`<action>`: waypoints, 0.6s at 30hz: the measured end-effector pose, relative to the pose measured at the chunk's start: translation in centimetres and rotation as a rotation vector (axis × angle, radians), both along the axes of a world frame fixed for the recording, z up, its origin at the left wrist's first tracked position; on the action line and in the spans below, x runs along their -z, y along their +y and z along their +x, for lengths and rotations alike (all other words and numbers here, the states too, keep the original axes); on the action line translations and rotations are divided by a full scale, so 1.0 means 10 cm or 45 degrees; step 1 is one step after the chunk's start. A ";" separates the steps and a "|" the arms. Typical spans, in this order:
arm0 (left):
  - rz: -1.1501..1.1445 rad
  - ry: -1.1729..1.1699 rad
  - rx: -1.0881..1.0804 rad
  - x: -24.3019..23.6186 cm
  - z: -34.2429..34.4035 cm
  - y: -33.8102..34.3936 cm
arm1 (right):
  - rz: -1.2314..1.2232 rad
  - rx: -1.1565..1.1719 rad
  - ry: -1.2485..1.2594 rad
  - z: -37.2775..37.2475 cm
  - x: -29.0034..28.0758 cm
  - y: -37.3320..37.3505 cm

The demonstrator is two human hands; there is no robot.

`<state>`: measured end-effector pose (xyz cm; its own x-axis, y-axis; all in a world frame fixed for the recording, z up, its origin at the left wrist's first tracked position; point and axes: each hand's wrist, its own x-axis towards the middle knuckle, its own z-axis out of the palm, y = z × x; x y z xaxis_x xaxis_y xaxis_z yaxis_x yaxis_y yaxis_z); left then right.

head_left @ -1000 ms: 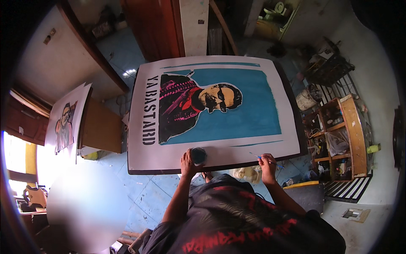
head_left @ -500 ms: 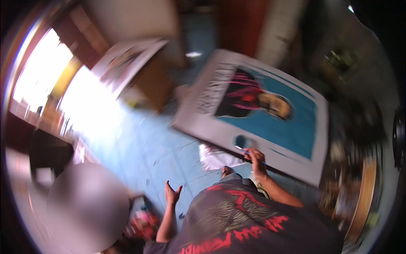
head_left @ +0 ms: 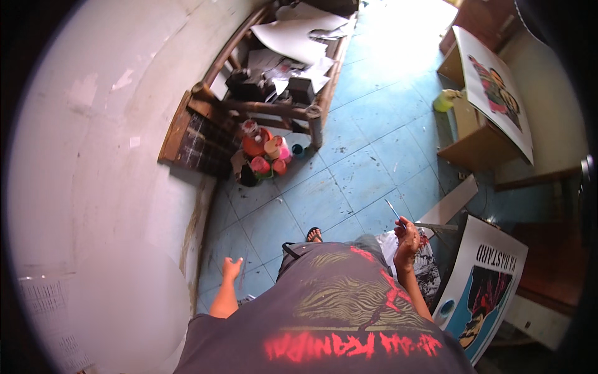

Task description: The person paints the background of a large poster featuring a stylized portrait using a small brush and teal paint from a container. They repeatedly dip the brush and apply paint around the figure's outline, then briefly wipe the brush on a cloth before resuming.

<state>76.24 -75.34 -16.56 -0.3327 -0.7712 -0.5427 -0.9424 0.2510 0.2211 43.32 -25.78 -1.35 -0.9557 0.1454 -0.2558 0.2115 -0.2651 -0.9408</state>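
My right hand (head_left: pixel 407 244) is closed around a thin paintbrush (head_left: pixel 392 209), its tip pointing up and forward over the floor. My left hand (head_left: pixel 232 268) hangs low at my left side, holding nothing, with its thumb apart from the fingers. To the right of my right hand lies a white board (head_left: pixel 464 252) with a painted figure on a blue ground and dark lettering. A small cup of blue paint (head_left: pixel 446 306) stands at its near edge. Several paint containers (head_left: pixel 261 165), red, orange and pink, cluster on the floor ahead to the left.
A bamboo bench (head_left: pixel 261 107) bears papers (head_left: pixel 299 34) and dark boxes. Beside it leans a dark wooden panel (head_left: pixel 199 134). Another painted sheet (head_left: pixel 489 84) rests on a brown box (head_left: pixel 467 146) at the far right. A pale wall (head_left: pixel 106 156) runs along the left; blue tiles (head_left: pixel 355 181) cover the floor.
My view has swung left, so the painted board has shifted to the lower right and the bench and paint containers show. My right hand, still holding the brush, is away from the board.
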 end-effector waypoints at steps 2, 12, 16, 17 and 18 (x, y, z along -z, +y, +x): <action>0.137 -0.089 -0.160 0.14 0.23 0.28 | 0.000 -0.085 -0.024 -0.20 0.00 -0.16; 0.491 0.341 0.166 0.43 -1.65 1.12 | 0.242 -0.450 -0.042 -1.69 0.32 -0.58; 0.556 0.740 -0.113 -0.18 -2.83 1.16 | 0.179 -0.688 -0.119 -2.31 0.26 -0.69; 0.563 0.865 -0.128 -0.35 -3.01 1.17 | 0.143 -0.759 -0.136 -2.43 0.25 -0.72; 0.563 0.989 -0.143 -0.45 -3.08 1.16 | 0.102 -0.814 -0.169 -2.53 0.28 -0.78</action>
<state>45.40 -63.75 -12.09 -0.6649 -0.5956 -0.4508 -0.5007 -0.0925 0.8607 17.98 -33.60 -4.10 -0.8211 -0.4174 -0.3893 0.4197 0.0208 -0.9074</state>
